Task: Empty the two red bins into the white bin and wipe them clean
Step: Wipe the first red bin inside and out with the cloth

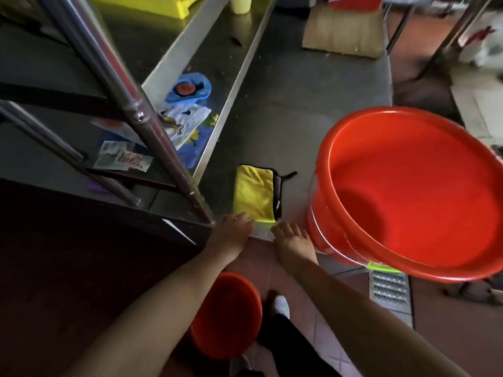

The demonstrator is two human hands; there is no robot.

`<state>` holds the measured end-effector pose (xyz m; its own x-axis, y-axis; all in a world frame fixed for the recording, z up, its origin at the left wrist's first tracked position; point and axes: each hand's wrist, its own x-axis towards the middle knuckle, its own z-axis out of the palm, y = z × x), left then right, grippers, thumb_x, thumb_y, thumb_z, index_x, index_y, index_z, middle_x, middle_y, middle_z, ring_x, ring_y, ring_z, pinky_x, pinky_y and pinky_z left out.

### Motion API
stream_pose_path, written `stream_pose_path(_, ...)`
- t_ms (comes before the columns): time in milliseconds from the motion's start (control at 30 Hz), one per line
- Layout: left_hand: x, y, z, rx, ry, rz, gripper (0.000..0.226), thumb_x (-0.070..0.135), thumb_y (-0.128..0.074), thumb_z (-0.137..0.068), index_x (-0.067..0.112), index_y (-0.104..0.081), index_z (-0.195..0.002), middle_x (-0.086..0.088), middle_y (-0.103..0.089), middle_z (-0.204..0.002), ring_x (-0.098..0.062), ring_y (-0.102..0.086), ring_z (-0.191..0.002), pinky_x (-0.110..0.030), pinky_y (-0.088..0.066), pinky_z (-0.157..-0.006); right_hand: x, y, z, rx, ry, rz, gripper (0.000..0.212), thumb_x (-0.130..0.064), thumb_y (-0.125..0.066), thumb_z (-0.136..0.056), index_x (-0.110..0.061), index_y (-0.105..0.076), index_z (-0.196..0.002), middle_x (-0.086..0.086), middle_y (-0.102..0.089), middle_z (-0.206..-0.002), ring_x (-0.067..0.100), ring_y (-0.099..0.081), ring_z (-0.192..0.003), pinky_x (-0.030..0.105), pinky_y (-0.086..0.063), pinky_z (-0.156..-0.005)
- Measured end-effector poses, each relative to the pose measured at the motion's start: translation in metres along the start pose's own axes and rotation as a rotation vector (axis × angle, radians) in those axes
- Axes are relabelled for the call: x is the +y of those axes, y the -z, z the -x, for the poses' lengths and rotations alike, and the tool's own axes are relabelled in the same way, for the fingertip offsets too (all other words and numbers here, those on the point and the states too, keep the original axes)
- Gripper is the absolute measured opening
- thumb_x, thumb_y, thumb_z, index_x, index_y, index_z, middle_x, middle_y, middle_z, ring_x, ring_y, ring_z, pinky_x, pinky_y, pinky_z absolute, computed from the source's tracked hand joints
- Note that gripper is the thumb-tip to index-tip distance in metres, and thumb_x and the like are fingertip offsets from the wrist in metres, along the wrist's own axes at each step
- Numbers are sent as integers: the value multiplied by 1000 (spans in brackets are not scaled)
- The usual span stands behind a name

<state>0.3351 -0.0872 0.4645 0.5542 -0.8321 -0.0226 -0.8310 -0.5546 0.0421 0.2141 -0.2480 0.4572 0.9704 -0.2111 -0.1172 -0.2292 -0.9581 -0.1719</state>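
A large red bin point(413, 191) stands upright on the steel surface point(285, 110) at its near right corner, its mouth facing up and its inside looking bare, with a metal handle hanging down its near side. A second, smaller red bin point(227, 314) sits on the tiled floor point(435, 338) below the surface's near edge, between the person's two forearms. Just left of the large bin a folded yellow cloth point(254, 193) lies flat on the surface, with a dark edge along its right side. The left hand point(231, 231) touches the cloth's near left corner, and the right hand point(292, 240) reaches to its near right corner; whether either grip has closed on the fabric cannot be told, since the fingertips are blurred. Left of the cloth a slanting steel post point(130, 104) rises from the surface, and beyond it on a raised steel shelf point(217, 50) lie a blue plastic bag point(190, 87), printed wrappers point(185, 123) and a small packet point(122, 159). A metal grater point(389, 291) lies under the large bin's near rim. A piece of cardboard point(345, 28) lies at the far end of the surface.
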Motion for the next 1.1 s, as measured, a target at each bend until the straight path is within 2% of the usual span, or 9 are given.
stream_pose_path(167, -7, -27, -34, 3, -3, -27, 34, 20, -42, -90, 23, -68, -111, 0, -66, -110, -25, -62, -104, -38, -56, -67, 4, -23, -8, 53, -35, -51, 23, -22, -61, -89, -16, -66, -111, 8, -63, -114, 34, -59, -102, 42, -49, -83)
stream_pose_path(367, -16, -42, -59, 0, -26, -43, 34, 20, -32, -96, 15, -62, -113, -4, -60, -110, -28, -56, -106, -42, -47, -82, 10, -33, -11, 114, -45, -82, 19, -22, -64, -88, -16, -68, -106, 7, -66, -111, 33, -62, -96, 43, -52, -78)
stream_pose_path(500, -18, -42, -64, 63, -63, -25, 21, 10, -45, -92, 9, -65, -99, -8, -63, -95, -31, -60, -91, -43, -48, -73, 12, -34, -14, 142, -29, -116, 22, -19, -65, -87, -16, -67, -108, 7, -65, -109, 34, -62, -96, 43, -52, -76)
stream_pose_path(633, -14, -31, -49, 52, -39, 114, 16, 8, -64, -79, 10, -65, -95, -9, -63, -90, -32, -60, -88, -42, -48, -72, 6, -25, -14, 119, -40, -35, 53, -26, -70, -82, -19, -55, -132, 10, -59, -123, 34, -56, -109, 45, -50, -85)
stream_pose_path(700, -13, -19, -35, 20, -31, 217, 23, 9, -67, -73, 10, -65, -96, -10, -61, -92, -33, -59, -91, -42, -49, -72, -2, -16, -10, 78, -67, 67, 74, -32, -75, -77, -19, -45, -144, 16, -53, -134, 36, -52, -118, 48, -48, -91)
stream_pose_path(767, -13, -3, -18, 13, -13, 314, 26, 12, -65, -72, 12, -66, -98, -10, -60, -95, -32, -56, -94, -42, -49, -75, -13, -5, -6, 41, -118, 90, 81, -33, -70, -84, -22, -31, -154, 21, -41, -147, 40, -43, -131, 53, -42, -102)
stream_pose_path(867, -16, 23, 9, 45, -26, 406, 28, 10, -68, -73, 10, -69, -101, -13, -63, -100, -34, -57, -96, -41, -48, -81, -30, 11, 3, 34, -104, 61, 65, -28, -63, -91, -24, -35, -150, 19, -27, -157, 41, -29, -142, 55, -33, -109)
stream_pose_path(967, -17, 51, 36, 63, -80, 419, 29, 20, -56, -81, 9, -68, -104, -13, -62, -104, -32, -56, -97, -42, -46, -87, -45, 30, 17, 69, 4, 0, 44, -24, -63, -88, -19, -54, -131, 9, -46, -147, 33, -40, -135, 47, -34, -103)
stream_pose_path(1100, -18, 88, 66, 73, -117, 384, 41, 37, -37, -93, 9, -63, -106, -11, -59, -99, -31, -56, -94, -43, -46, -83, -64, 63, 38, 71, 3, -174, 39, -26, -65, -84, -17, -58, -121, 7, -64, -120, 33, -58, -111, 38, -40, -91)
